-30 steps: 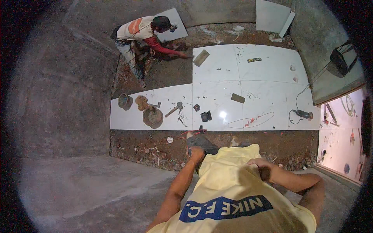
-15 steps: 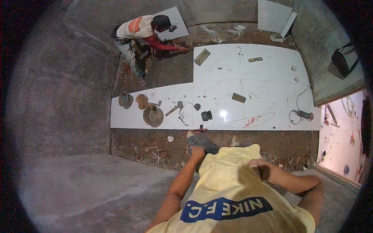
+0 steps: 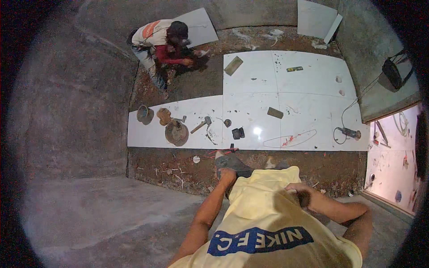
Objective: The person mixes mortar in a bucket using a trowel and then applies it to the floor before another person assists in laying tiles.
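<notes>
My left hand (image 3: pixel 227 174) rests on the dark cloth over my bent left leg, its fingers hard to make out. My right hand (image 3: pixel 298 190) lies against the side of my yellow shirt (image 3: pixel 263 205), partly in shadow with its fingers curled; I cannot see anything in it. Just beyond my legs is a floor of large white tiles (image 3: pixel 313 107). Closest to my left foot, a black item with red string (image 3: pixel 232 148) lies at the tile edge. Further on are a black case-like object (image 3: pixel 238 133) and a mallet (image 3: pixel 201 125).
A co-worker (image 3: pixel 156 40) crouches on bare dirt at the far left, holding a blurred tool. Buckets (image 3: pixel 176 133) stand on the left tiles. An angle grinder (image 3: pixel 349 132) with its cord lies at the right. A small level (image 3: pixel 294 69) and brownish blocks (image 3: pixel 233 65) rest on the far tiles.
The co-worker has drawn the reaching arm back from the tile edge and bent lower over the dirt. My hands have stayed in place.
</notes>
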`<act>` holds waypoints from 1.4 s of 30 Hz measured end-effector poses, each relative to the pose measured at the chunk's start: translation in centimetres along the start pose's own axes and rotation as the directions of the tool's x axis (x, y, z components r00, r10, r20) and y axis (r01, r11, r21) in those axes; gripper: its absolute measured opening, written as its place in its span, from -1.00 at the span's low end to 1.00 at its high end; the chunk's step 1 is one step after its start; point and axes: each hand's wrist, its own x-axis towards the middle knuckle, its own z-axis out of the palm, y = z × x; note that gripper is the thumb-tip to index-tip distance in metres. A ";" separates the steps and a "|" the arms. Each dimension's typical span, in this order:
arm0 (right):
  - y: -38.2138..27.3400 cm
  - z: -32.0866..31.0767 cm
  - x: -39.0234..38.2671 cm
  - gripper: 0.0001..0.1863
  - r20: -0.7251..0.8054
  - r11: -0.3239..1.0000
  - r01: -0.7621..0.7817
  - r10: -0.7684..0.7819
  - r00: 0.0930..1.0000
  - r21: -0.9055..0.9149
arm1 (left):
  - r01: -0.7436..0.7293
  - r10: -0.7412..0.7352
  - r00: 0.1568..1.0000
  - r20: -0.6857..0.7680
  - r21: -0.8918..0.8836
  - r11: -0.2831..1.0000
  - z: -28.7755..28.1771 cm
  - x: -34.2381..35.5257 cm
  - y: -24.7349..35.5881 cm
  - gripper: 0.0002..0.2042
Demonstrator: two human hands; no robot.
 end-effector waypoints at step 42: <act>-2.2 1.4 3.4 -0.80 -0.154 0.562 -0.394 0.692 0.705 0.727 | 0.050 -0.041 0.968 -0.246 0.029 0.998 1.2 0.8 1.8 -0.64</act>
